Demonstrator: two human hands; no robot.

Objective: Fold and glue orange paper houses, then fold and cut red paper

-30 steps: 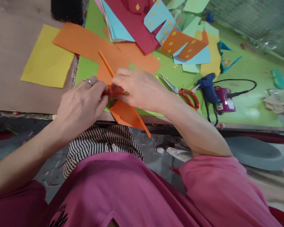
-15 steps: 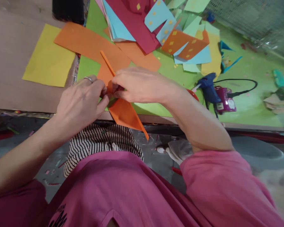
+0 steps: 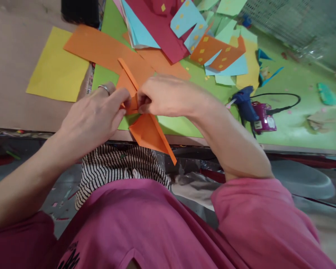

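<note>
A folded orange paper piece (image 3: pixel 149 132) lies at the table's near edge, its lower end sticking out past the edge with a narrow folded strip along one side. My right hand (image 3: pixel 168 97) pinches it near its middle, thumb and fingers pressed together. Just to the left, my left hand (image 3: pixel 96 110), with a ring on one finger, has its fingers curled at the same paper; its thumb and fingertip are close together on the paper's left edge. The exact grip of the fingertips is partly hidden. Under and behind lies a flat orange sheet (image 3: pixel 100 45).
A yellow sheet (image 3: pixel 58 65) lies at left, near a black object (image 3: pixel 81 13). Red paper (image 3: pixel 159 31), blue cut paper and an orange piece with yellow diamonds (image 3: pixel 204 50) are piled at the back. A blue glue gun (image 3: pixel 245 104) and a purple device (image 3: pixel 264 119) lie at right.
My left hand has shifted slightly left and my right hand slightly up and right, so a small gap shows between them with more of the orange paper visible. Legs below the table have moved.
</note>
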